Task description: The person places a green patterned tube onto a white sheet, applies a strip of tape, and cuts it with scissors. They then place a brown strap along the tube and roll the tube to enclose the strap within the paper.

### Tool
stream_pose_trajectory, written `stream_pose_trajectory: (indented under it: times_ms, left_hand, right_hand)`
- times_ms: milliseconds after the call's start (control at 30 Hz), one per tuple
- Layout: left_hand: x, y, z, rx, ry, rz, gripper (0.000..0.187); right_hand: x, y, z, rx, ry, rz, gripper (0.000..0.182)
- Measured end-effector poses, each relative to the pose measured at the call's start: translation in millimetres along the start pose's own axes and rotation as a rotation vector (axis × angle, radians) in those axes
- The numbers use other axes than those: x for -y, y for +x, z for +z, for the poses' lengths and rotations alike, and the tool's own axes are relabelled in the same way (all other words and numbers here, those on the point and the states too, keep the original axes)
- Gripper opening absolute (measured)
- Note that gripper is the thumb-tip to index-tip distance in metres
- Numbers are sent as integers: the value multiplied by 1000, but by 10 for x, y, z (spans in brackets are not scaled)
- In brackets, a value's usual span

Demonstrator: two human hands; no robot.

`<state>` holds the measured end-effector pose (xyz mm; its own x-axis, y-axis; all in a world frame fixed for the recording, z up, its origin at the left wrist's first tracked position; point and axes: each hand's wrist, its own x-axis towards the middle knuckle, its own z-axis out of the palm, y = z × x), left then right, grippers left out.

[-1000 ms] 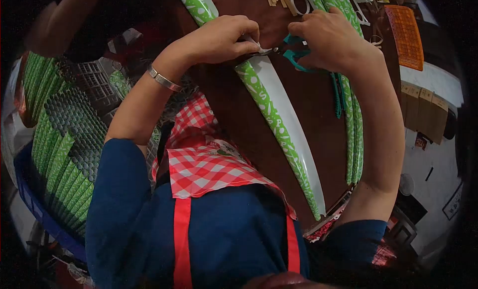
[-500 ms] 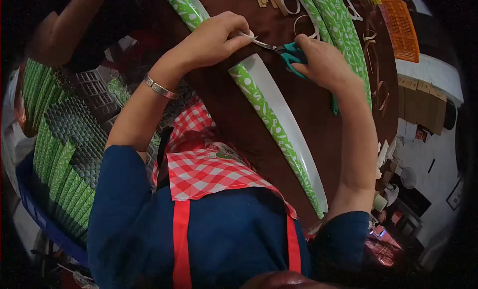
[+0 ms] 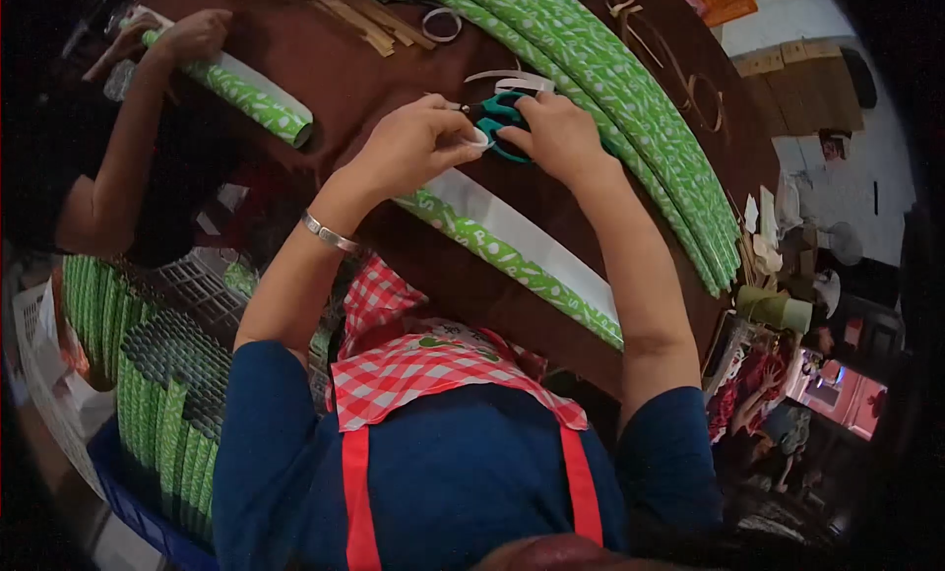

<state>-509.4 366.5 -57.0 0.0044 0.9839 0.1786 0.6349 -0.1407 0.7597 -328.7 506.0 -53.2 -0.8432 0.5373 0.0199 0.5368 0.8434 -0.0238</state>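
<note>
My left hand (image 3: 418,143) is closed, its thumb and fingers pinching a small white strip (image 3: 481,138) that looks like tape. In my right hand (image 3: 563,143) are scissors with teal handles (image 3: 504,156); their short visible blade part points toward my left hand. Both hands are close together above the table. Beneath them lies a partly unrolled green-and-white printed sheet (image 3: 512,261), its plain white inner side showing. My left hand covers its far end and my right forearm overlaps its near end. Beyond the scissors sits a white tape roll (image 3: 524,83).
Several long green printed rolls (image 3: 630,128) line the table's right side. Wooden strips (image 3: 364,25) and a white ring (image 3: 441,25) lie at the back. A co-worker's hands (image 3: 192,34) hold another green roll (image 3: 251,98). A blue crate (image 3: 148,512) at left holds several green tubes.
My hands have come closer together, and the scissors have moved in beside my left hand. The view has turned, bringing the co-worker's hands and green roll into sight.
</note>
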Motion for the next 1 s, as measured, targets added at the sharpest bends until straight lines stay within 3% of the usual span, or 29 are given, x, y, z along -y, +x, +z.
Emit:
stream_pose_trajectory:
  times_ms: [100, 167, 233, 367, 467, 667, 867, 967, 1000]
  left_hand:
    - [0, 51, 136, -35, 18, -124, 15]
    - [-18, 136, 168, -99, 240, -120, 14]
    - [9, 215, 181, -77, 298, -121, 14]
    - [-55, 272, 145, 5, 395, -84, 17]
    - [-255, 523, 156, -78, 294, -79, 17]
    - [-733, 1837, 725, 5, 418, 263, 15]
    - [-571, 3364, 1739, -149, 685, 467, 24]
    - [-429, 3687, 1956, -145, 817, 395, 22]
    - [-488, 3724, 1910, -11, 888, 330, 20]
  right_hand:
    - [-35, -116, 164, -258, 7, 24, 32]
    - [-50, -226, 148, -380, 9, 4, 27]
    - [-162, -335, 64, -349, 26, 3, 22]
    - [-618, -591, -130, -490, 22, 45, 17]
    - [-905, -907, -240, -452, -17, 85, 16]
    - [-425, -1740, -438, -351, 218, -52, 20]
    - [-306, -2415, -544, -396, 344, 173, 22]
    - [-324, -2634, -542, -407, 357, 267, 20]
    - [-341, -2671, -524, -408, 351, 275, 20]
